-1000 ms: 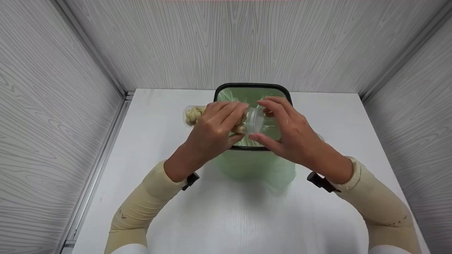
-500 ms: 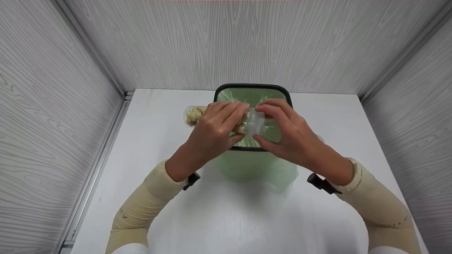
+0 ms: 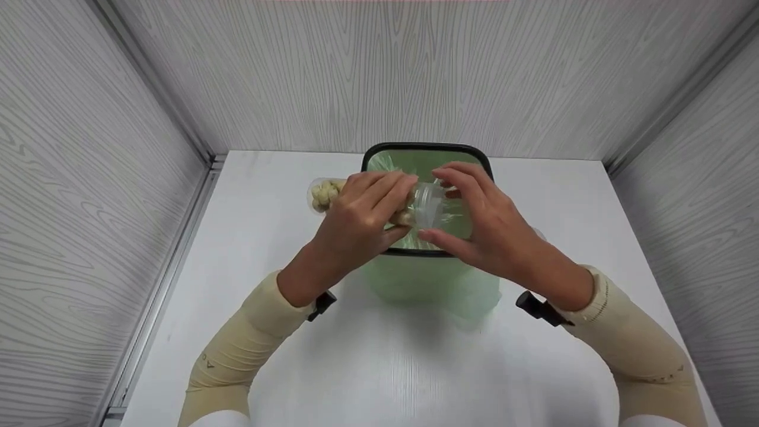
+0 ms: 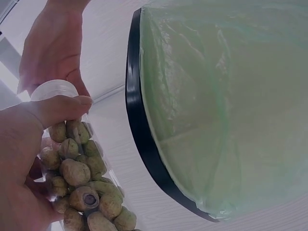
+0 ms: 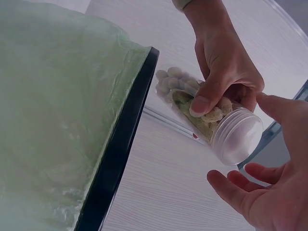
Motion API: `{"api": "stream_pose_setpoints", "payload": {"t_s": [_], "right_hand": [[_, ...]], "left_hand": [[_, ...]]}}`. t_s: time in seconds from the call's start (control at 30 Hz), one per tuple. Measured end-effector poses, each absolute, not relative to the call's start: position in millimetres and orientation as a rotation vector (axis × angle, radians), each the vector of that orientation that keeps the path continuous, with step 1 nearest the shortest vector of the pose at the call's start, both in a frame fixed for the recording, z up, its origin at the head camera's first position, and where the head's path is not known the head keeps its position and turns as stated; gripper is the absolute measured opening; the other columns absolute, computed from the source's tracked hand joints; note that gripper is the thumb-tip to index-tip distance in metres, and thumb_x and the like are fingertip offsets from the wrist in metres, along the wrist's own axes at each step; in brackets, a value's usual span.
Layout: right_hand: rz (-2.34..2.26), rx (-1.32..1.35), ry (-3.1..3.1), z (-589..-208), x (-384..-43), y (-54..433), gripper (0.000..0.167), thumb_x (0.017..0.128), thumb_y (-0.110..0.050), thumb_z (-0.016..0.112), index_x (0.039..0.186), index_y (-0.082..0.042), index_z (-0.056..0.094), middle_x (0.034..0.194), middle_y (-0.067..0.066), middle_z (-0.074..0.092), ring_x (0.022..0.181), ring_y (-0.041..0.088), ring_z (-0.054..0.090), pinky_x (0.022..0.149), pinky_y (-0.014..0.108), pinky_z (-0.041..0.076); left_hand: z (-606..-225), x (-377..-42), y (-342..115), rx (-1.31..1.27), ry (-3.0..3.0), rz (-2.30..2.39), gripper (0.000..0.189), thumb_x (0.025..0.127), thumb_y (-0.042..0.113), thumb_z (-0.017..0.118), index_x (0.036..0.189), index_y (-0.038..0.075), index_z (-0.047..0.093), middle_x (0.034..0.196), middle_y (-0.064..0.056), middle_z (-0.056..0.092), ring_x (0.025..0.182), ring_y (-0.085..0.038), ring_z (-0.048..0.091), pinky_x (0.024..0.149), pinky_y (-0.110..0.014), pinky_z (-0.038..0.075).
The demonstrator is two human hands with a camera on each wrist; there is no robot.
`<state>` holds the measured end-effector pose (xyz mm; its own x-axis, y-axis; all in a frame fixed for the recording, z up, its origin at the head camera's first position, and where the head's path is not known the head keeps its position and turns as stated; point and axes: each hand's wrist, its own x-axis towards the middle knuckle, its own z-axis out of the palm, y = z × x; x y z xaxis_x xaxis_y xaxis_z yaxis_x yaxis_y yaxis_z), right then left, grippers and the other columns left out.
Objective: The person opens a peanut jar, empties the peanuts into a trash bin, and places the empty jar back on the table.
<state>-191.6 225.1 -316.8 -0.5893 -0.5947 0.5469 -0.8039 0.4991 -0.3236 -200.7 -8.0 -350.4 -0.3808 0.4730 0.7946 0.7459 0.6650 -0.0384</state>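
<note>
My left hand (image 3: pixel 362 213) grips a clear plastic jar (image 4: pixel 103 180) around its middle. The jar lies on its side above the bin, full of pale brown, rounded nut-like pieces. Its translucent lid (image 5: pixel 239 137) is on and faces right. My right hand (image 3: pixel 495 222) is spread around the lid end, thumb below and fingers above in the head view. In the right wrist view its fingers stand apart from the lid, holding nothing. Beneath both hands is a bin with a black rim (image 5: pixel 126 137) and a light green bag liner (image 4: pixel 231 115).
The bin stands on a white table (image 3: pixel 379 367) near the back wall (image 3: pixel 379 77). Some of the green bag hangs over the bin's front. A small clear object (image 3: pixel 538 233) shows behind my right wrist, mostly hidden. Side walls stand at left and right.
Half a second ago my right thumb and fingers were drawn in closer to the lid; now they are spread wider, as a second ago. My left hand and the jar have hardly moved.
</note>
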Motion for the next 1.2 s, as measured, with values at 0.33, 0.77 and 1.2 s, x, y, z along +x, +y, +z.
{"api": "stream_pose_setpoints", "payload": {"t_s": [0.33,0.77,1.2], "right_hand": [[0.842,1.178,-2.339,-319.1,-192.3,223.1,0.063,0.09,-0.018,0.082,0.139,0.005,0.05,0.134,0.021,0.057,0.115,0.025,0.067,0.094,0.033,0.061],[0.79,1.237,-2.289,-317.9,-194.0,221.5,0.076,0.083,-0.02,0.089,0.141,0.002,0.045,0.142,0.021,0.05,0.128,0.03,0.058,0.103,0.038,0.055],[0.862,1.118,-2.348,-319.7,-189.6,219.7,0.063,0.088,-0.019,0.084,0.137,0.004,0.053,0.133,0.02,0.059,0.113,0.025,0.069,0.094,0.032,0.061]], "left_hand": [[-348.9,-200.4,-8.3,-0.947,-2.041,-0.421,0.05,0.085,0.024,0.086,0.127,0.001,0.069,0.12,-0.013,0.076,0.11,-0.029,0.071,0.099,-0.045,0.057],[-351.2,-202.7,-9.1,-0.937,-2.026,-0.4,0.045,0.085,0.015,0.083,0.126,0.002,0.069,0.119,-0.011,0.075,0.109,-0.028,0.07,0.097,-0.044,0.056],[-352.0,-200.9,-7.0,-0.932,-2.018,-0.382,0.045,0.088,0.024,0.083,0.125,0.002,0.07,0.118,-0.011,0.076,0.108,-0.028,0.07,0.097,-0.043,0.057]]}}
